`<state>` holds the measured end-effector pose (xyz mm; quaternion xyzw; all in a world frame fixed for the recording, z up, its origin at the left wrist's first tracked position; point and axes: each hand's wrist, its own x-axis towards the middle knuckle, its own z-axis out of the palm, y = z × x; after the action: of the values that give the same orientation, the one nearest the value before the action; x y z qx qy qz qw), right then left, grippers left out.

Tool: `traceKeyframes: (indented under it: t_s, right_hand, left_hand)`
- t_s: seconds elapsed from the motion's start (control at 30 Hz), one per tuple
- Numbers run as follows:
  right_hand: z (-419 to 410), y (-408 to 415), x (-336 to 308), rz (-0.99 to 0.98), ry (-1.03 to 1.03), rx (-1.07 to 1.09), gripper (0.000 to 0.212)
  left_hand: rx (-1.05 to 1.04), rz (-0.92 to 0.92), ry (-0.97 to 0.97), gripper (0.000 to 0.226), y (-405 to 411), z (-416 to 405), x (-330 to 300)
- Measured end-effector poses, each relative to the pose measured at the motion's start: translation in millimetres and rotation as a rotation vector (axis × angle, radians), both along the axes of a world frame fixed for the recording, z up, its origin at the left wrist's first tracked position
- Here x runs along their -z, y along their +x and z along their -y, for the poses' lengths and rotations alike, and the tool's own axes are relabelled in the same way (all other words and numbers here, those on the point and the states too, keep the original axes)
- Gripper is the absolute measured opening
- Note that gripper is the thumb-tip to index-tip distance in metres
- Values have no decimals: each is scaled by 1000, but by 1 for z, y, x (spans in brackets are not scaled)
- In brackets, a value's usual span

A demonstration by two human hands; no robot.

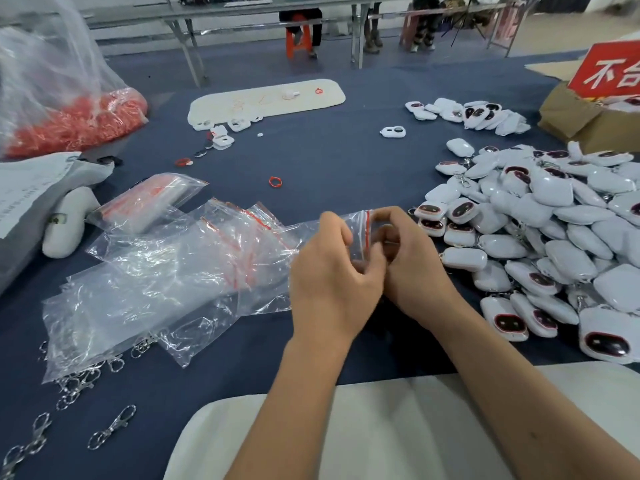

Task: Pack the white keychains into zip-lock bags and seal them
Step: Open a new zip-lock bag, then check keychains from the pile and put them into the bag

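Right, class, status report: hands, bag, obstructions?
Left hand and right hand both pinching zip-lock bag mouth. Keychain pile right. Nothing blocking.

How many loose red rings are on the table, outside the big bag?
3 red rings: one mid-table, one left of it, one on the white tray. More may hide among white parts.

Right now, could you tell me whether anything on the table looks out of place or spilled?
A few things stray. A lone red ring lies on the bare blue cloth, apart from the bag of red rings. One white keychain sits alone, away from the main keychain pile. Metal clasps lie scattered at the near left edge.
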<state>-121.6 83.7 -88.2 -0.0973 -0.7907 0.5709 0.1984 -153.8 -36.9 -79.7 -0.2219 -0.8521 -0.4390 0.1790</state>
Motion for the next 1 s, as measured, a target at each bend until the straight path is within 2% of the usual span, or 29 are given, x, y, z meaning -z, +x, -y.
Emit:
traceKeyframes:
  t_s: [0.1,0.2,0.33,0.4,0.43,0.5,0.53,0.6,0.67,0.7,0.77,0.83,0.9,1.0]
  right_hand:
    - [2,-2,1,11,38,77,42]
    - [0,-5,4,8,61,183,37]
    - [3,-3,2,-33,15,116,29]
    - [7,0,-2,-142,72,145,24]
    - [8,2,-3,-207,179,222,25]
    - [0,4,-4,-251,525,446,23]
    - [-5,3,-4,-171,711,536,19]
    - [-12,1,-2,191,934,548,44]
    - [-14,0,2,452,1020,462,61]
    - [-13,-1,4,466,1035,426,62]
    - [-12,-1,4,324,980,386,58]
    - [-10,0,2,152,855,339,47]
    - [-7,0,1,63,814,324,36]
    - [-5,-2,3,136,889,273,41]
  left_hand:
    - [-38,31,123,23,-7,7,-1]
    - [-194,-90,282,20,-16,19,-6]
    - [-241,-152,326,20,-17,24,-10]
    - [-273,-185,350,22,-14,25,-13]
    - [-297,-203,364,22,-13,26,-16]
    - [-364,-293,355,22,-12,31,-22]
    - [-399,-356,327,21,-12,33,-25]
    - [-453,-427,257,23,-9,30,-29]
    - [-457,-311,173,29,-5,23,-30]
    - [-436,-197,118,31,-4,20,-27]
    - [-389,14,14,28,-7,15,-17]
    - [-354,136,-40,24,-10,14,-8]
    - [-294,176,-47,32,-11,12,-5]
    - [-152,106,7,33,-11,7,-6]
